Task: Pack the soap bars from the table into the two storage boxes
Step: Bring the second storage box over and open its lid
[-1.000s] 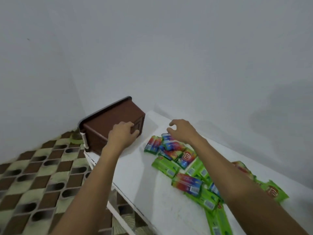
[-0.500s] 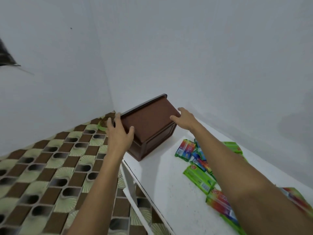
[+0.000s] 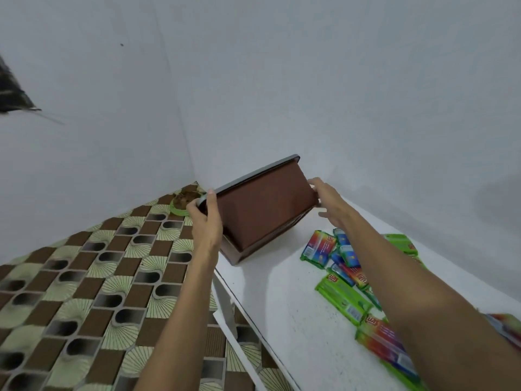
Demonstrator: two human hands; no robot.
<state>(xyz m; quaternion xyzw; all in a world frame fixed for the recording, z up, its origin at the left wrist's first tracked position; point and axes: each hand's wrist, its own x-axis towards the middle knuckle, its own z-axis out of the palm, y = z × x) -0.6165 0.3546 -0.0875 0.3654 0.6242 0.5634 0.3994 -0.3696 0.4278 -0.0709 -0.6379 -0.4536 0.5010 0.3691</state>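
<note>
A brown storage box (image 3: 262, 210) is tipped on its side at the far left corner of the white table (image 3: 284, 314), its rim turned away from me. My left hand (image 3: 207, 218) grips the box's near left end at the rim. My right hand (image 3: 327, 198) holds the far right end, fingers round its edge. Several wrapped soap bars lie in a heap on the table to the right: a rainbow bar (image 3: 318, 248), a green bar (image 3: 342, 299), another rainbow bar (image 3: 383, 338). My right forearm hides part of the heap. No second box is in view.
The table's left edge (image 3: 239, 303) drops to a patterned brown and green floor (image 3: 84, 292). A small green dish of brown stuff (image 3: 183, 203) sits on the floor in the wall corner. White walls close the back and left. A dark object (image 3: 14, 91) pokes in at far left.
My right hand left the soap heap and took the box's far end. My left hand shifted to the rim end. The box has tipped up and lifted between both hands.
</note>
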